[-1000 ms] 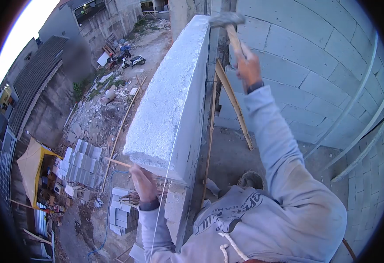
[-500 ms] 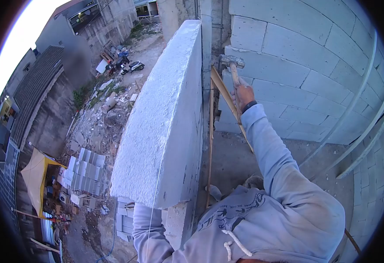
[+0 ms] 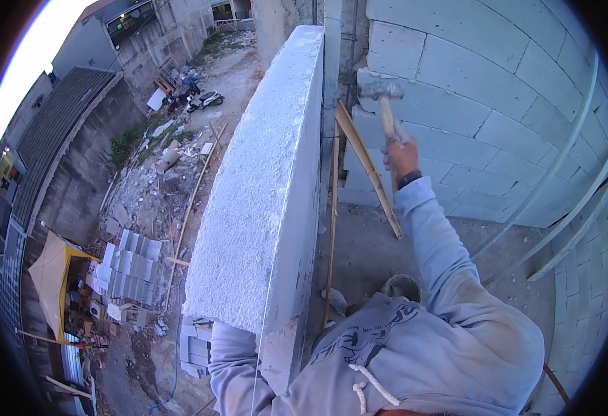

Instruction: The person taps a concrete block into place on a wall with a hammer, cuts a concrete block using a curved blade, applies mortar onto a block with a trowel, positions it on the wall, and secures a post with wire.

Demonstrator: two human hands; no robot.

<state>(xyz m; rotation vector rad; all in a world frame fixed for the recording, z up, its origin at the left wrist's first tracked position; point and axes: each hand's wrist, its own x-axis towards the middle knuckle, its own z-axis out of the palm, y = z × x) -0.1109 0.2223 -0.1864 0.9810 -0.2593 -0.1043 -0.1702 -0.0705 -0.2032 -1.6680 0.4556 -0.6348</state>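
Observation:
My right hand [image 3: 401, 154] is closed around the wooden handle of a hammer [image 3: 387, 114]. The hammer's blocky metal head is up, in front of the pale block wall on the right. Between my arms stands a narrow wall of light blocks [image 3: 241, 208], with a rough top face and a smooth side. A thin string [image 3: 271, 277] runs along its near edge. My left sleeve [image 3: 235, 357] reaches round the outer side of this wall, which hides my left hand.
Wooden strips [image 3: 368, 166] lean beside the narrow wall, and a block wall [image 3: 456, 83] rises on the right. Long pale poles [image 3: 560, 156] slant at far right. Down on the left lie rubble, stacked sheets [image 3: 129, 267], a yellow-edged canopy [image 3: 53, 281] and a parked scooter [image 3: 207, 100].
My right hand and the hammer have moved slightly right and a little away from the narrow wall's end. The view has shifted slightly; my left sleeve stays behind the wall.

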